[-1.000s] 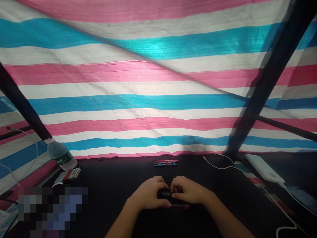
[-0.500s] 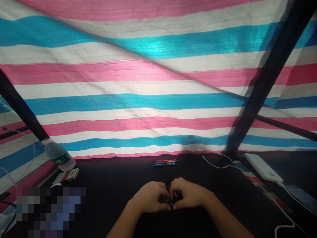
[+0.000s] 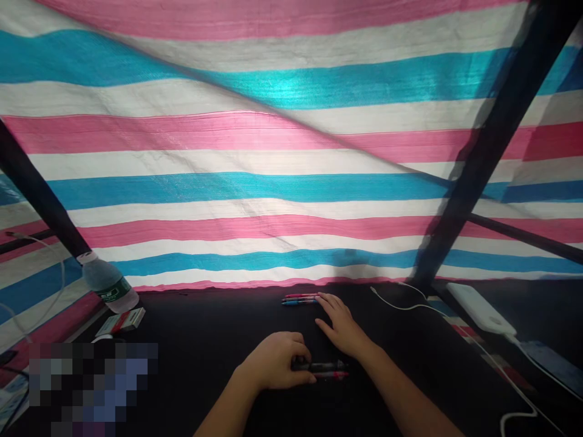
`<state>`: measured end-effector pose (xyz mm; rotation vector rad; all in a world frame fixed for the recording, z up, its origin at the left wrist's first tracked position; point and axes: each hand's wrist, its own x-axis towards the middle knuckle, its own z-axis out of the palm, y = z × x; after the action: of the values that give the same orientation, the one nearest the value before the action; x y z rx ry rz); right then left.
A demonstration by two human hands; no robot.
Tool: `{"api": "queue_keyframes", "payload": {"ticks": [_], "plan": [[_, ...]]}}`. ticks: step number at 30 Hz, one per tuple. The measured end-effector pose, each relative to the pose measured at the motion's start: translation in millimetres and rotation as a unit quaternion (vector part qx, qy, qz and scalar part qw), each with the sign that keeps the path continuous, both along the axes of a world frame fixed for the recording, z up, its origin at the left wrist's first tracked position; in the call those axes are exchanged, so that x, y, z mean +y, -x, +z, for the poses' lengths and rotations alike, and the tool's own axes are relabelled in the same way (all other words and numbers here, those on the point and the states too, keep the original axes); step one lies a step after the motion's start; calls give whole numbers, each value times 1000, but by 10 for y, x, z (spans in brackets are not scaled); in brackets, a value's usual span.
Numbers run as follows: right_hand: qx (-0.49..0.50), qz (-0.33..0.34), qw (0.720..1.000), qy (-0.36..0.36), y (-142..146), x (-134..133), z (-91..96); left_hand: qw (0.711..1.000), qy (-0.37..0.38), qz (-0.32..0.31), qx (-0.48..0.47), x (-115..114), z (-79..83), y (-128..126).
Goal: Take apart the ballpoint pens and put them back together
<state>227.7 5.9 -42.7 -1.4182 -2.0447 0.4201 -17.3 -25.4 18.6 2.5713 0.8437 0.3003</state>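
My left hand (image 3: 277,363) is closed around the left ends of a black pen (image 3: 325,366) and a red pen (image 3: 334,376), whose right ends stick out over the dark tabletop. The fingers hide the rest of them. Farther back lie a few more pens (image 3: 298,300), red, blue and a darker one, side by side. My right hand (image 3: 340,325) reaches over their right ends with its fingers stretched and thumb apart. Whether the fingertips touch these pens I cannot tell.
At the left stand a plastic bottle (image 3: 109,284) and a small box (image 3: 121,323), beside a blurred-out patch. To the right lie a white power bank (image 3: 481,308) and a white cable (image 3: 410,308). A striped sheet (image 3: 273,145) closes off the back, between dark posts (image 3: 483,158).
My right hand has left the pens held by my left hand and moved forward to the pens at the back, its fingers opening out. My left hand has stayed put.
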Motion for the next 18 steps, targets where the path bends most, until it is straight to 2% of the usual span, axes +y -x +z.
{"api": "queue_keyframes", "payload": {"ticks": [5, 14, 18], "plan": [[-32, 8, 999, 19, -31, 27, -113, 1000, 0, 2, -4, 3, -4, 2], [20, 26, 999, -17, -6, 39, -30, 1000, 1, 2, -6, 4, -4, 10], [56, 22, 998, -5, 1, 48, -6, 1000, 6, -1, -13, 4, -15, 7]]}}
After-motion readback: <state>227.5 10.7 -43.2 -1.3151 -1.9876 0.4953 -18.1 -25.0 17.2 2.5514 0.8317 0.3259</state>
